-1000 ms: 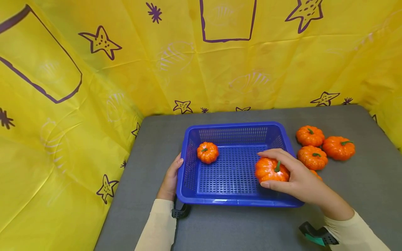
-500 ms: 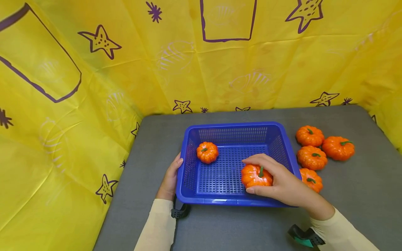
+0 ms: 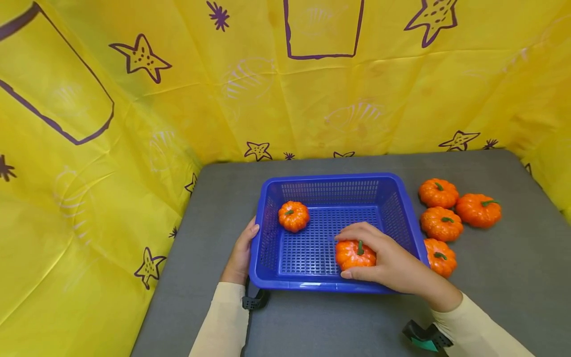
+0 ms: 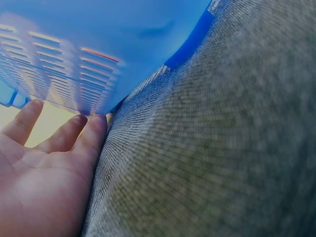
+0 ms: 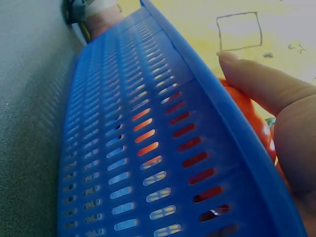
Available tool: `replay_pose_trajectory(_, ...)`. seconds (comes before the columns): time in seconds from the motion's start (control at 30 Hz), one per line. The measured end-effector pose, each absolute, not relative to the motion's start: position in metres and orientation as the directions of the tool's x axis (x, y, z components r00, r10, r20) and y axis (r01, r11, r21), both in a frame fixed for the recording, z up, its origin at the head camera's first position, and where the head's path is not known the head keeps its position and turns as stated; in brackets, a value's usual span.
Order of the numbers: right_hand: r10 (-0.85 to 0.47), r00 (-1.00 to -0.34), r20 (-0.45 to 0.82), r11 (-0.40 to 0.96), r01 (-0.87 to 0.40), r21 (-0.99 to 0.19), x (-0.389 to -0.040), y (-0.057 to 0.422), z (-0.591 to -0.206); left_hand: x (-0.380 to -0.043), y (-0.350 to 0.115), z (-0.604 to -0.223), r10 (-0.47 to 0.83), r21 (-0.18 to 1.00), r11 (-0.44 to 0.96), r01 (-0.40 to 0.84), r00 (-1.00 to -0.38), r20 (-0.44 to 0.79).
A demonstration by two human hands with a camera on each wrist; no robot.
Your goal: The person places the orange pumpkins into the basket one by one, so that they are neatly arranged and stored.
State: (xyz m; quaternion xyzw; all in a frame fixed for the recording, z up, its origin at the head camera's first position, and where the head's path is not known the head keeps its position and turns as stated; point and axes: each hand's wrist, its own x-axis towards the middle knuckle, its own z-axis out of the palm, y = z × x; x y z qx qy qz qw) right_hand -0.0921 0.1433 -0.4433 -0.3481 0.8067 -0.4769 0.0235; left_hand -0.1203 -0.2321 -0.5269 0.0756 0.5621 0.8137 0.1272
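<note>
In the head view my right hand (image 3: 387, 259) holds an orange pumpkin (image 3: 352, 255) with a green stem, thumb on the near side and fingers over the far side. It is inside the blue basket (image 3: 330, 286), near the front wall. Through that wall's slots the right wrist view shows orange, and the thumb (image 5: 261, 81) lies along the pumpkin (image 5: 247, 111). My left hand (image 3: 241, 250) rests at the basket's left side. Its fingers (image 4: 64, 136) reach out fairly straight, tips against the slotted wall (image 4: 74, 64). Another pumpkin (image 3: 293, 216) sits in the basket's left part.
Right of the basket, several pumpkins stand on the grey table: a far one (image 3: 438, 193), an outer one (image 3: 479, 210), a middle one (image 3: 441, 223) and a near one (image 3: 440, 258) close to the rim. A yellow patterned cloth (image 3: 303, 99) hangs behind and at the sides.
My right hand has moved left and slightly down with the pumpkin, from the basket's right side toward its front middle. The near pumpkin outside has come into view. My left hand stays at the basket.
</note>
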Motion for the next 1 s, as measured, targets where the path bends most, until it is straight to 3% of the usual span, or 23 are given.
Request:
replay_pose_trajectory(0.53, -0.658, -0.716, 0.232, 0.28, -0.518, -0.808, -0.088, 0.139, -0.436, -0.12, -0.234, -0.528, 0.294, 0.932, -0.339, -0.128, -0.955, -0.025)
replay_pose_trajectory(1.0, -0.637, -0.737, 0.226, 0.349, -0.537, -0.768, -0.085, 0.111, -0.417, -0.12, -0.235, -0.527, 0.29, 0.939, -0.321, -0.125, -0.957, -0.029)
